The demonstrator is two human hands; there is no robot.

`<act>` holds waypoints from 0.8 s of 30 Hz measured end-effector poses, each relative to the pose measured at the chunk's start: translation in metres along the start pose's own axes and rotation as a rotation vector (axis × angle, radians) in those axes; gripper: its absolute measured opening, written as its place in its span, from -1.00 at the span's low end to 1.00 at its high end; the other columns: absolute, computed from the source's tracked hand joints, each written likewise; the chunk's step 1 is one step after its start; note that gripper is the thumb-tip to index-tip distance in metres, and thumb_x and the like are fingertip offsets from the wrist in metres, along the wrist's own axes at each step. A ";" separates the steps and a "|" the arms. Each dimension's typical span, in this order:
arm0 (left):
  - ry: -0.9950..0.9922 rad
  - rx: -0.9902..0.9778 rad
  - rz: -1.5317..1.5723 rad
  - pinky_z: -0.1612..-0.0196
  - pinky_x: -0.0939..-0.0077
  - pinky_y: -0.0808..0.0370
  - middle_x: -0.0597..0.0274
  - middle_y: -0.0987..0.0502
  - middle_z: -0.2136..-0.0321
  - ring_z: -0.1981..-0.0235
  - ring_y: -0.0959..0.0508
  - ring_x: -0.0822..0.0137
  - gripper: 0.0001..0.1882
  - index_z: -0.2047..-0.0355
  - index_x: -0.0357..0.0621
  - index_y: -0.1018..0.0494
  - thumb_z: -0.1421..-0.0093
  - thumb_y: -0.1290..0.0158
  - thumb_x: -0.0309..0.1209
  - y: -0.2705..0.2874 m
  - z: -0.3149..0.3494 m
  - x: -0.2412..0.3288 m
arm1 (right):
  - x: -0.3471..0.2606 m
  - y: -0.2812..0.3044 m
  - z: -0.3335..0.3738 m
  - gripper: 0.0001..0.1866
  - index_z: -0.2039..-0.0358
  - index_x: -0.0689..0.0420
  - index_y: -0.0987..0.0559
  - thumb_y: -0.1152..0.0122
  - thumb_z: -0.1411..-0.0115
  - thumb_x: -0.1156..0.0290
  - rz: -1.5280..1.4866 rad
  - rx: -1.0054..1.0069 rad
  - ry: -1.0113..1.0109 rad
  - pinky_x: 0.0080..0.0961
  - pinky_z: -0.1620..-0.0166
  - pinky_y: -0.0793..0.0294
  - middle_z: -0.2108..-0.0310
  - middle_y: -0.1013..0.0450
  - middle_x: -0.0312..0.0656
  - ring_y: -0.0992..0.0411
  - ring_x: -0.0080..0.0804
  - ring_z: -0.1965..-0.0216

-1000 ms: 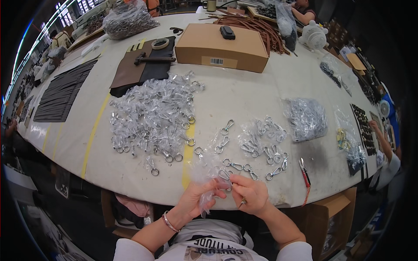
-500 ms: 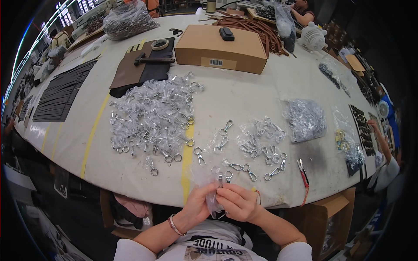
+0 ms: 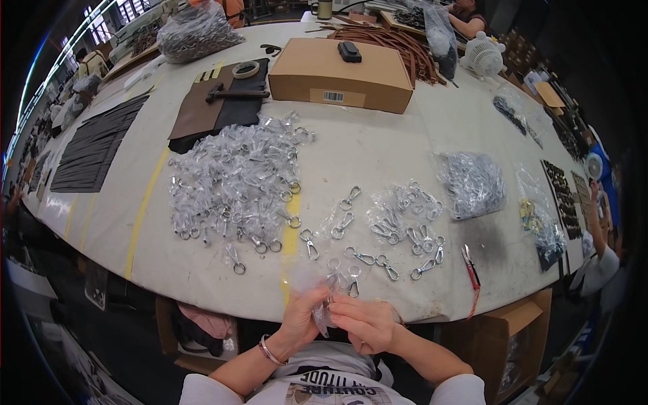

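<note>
At the near table edge, my left hand (image 3: 303, 316) is closed on a small clear plastic bag (image 3: 322, 317), which bunches up around its fingers. My right hand (image 3: 365, 324) meets it from the right, its fingertips pressed together at the bag. A silver snap hook seems to be between the hands, largely hidden by fingers and film. Just beyond the fingers lies a loose snap hook (image 3: 354, 281) with a ring. More bare silver hooks (image 3: 389, 267) lie to the right. To the left spreads a big heap of bagged hooks (image 3: 233, 179).
Red-handled snips (image 3: 470, 270) lie at the right, near a full plastic bag of hardware (image 3: 474, 185). Behind stands a cardboard box (image 3: 341, 74) with a black device on top. A hammer (image 3: 236, 93) and tape roll (image 3: 246, 69) rest on dark sheets. Another person's arm (image 3: 597, 219) shows far right.
My hands have shifted slightly left and closer together. The snap hook that stood upright at my right fingertips is now mostly covered by the bag and fingers.
</note>
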State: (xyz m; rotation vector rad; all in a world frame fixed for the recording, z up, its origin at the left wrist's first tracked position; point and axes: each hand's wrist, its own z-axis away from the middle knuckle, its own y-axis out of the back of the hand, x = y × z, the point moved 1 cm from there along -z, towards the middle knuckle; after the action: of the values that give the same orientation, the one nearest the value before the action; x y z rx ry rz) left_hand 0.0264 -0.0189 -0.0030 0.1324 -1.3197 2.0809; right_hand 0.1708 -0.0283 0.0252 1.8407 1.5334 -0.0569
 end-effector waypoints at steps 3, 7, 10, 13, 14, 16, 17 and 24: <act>-0.059 -0.297 -0.033 0.55 0.62 -0.34 0.24 -0.40 0.51 0.57 -0.40 0.43 -0.83 0.32 -0.26 -0.32 -0.02 0.05 -0.60 0.013 -0.003 0.007 | 0.005 0.019 0.006 -0.71 0.14 0.27 -0.35 0.08 -0.09 0.51 -0.310 0.005 -0.719 -0.72 0.54 -0.32 0.55 -0.40 -0.20 -0.38 -0.53 0.55; -0.120 -0.184 -0.215 0.62 0.60 -0.24 0.24 -0.37 0.59 0.65 -0.34 0.43 -0.85 0.41 -0.25 -0.31 0.06 0.03 -0.61 0.006 0.000 0.008 | 0.037 0.031 0.001 -0.66 0.04 0.26 -0.24 0.18 -0.19 0.39 -0.850 -0.137 -1.194 -0.78 0.62 -0.12 0.58 -0.37 -0.25 -0.16 -0.69 0.67; -0.192 -0.094 -0.333 0.61 0.57 -0.26 0.26 -0.35 0.60 0.66 -0.34 0.43 -0.85 0.43 -0.23 -0.31 0.08 0.03 -0.60 0.008 0.000 0.009 | 0.035 0.023 -0.010 -0.59 -0.04 0.22 -0.18 0.20 -0.22 0.31 -1.046 -0.180 -1.228 -0.80 0.63 0.00 0.56 -0.38 -0.25 -0.04 -0.71 0.69; -0.241 -0.034 -0.358 0.53 0.61 -0.35 0.28 -0.39 0.55 0.58 -0.40 0.47 -0.80 0.38 -0.24 -0.34 0.08 0.01 -0.63 0.001 0.001 0.007 | 0.017 0.029 -0.036 -0.55 -0.09 0.21 -0.15 0.15 -0.20 0.34 -1.039 -0.331 -1.199 -0.81 0.64 -0.03 0.54 -0.39 -0.23 -0.07 -0.74 0.68; -0.245 -0.041 -0.336 0.46 0.62 -0.41 0.28 -0.44 0.49 0.50 -0.45 0.50 -0.76 0.33 -0.27 -0.37 0.08 0.00 -0.64 -0.008 0.000 0.003 | 0.012 0.036 -0.034 -0.53 -0.11 0.19 -0.12 0.16 -0.18 0.39 -1.029 -0.376 -1.226 -0.81 0.61 -0.06 0.55 -0.38 -0.27 -0.08 -0.75 0.68; -0.273 -0.059 -0.363 0.42 0.63 -0.42 0.27 -0.46 0.47 0.48 -0.46 0.50 -0.77 0.33 -0.27 -0.38 0.08 -0.01 -0.64 0.001 -0.003 -0.002 | 0.008 0.030 -0.033 -0.54 -0.10 0.16 -0.14 0.16 -0.16 0.46 -0.986 -0.436 -1.205 -0.76 0.58 -0.13 0.57 -0.37 -0.33 -0.15 -0.73 0.64; -0.330 -0.046 -0.390 0.39 0.63 -0.43 0.26 -0.47 0.44 0.45 -0.47 0.50 -0.78 0.33 -0.28 -0.38 0.07 -0.01 -0.63 0.009 -0.001 0.001 | 0.011 0.019 -0.033 -0.54 -0.10 0.16 -0.14 0.16 -0.16 0.46 -1.012 -0.467 -1.187 -0.76 0.58 -0.13 0.57 -0.37 -0.33 -0.15 -0.73 0.64; -0.411 -0.028 -0.517 0.44 0.66 -0.41 0.28 -0.47 0.52 0.51 -0.46 0.52 -0.84 0.39 -0.29 -0.40 0.06 -0.02 -0.60 0.010 -0.004 0.003 | 0.017 0.005 -0.021 -0.65 0.03 0.16 -0.31 0.12 -0.14 0.49 -0.511 -0.346 -0.919 -0.57 0.53 -0.29 0.62 -0.37 -0.25 -0.32 -0.53 0.61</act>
State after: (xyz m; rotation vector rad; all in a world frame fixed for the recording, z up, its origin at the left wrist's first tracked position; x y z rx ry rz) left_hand 0.0187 -0.0169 -0.0114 0.8343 -1.3636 1.6384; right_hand 0.1719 -0.0022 0.0354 0.8854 1.1788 -0.7210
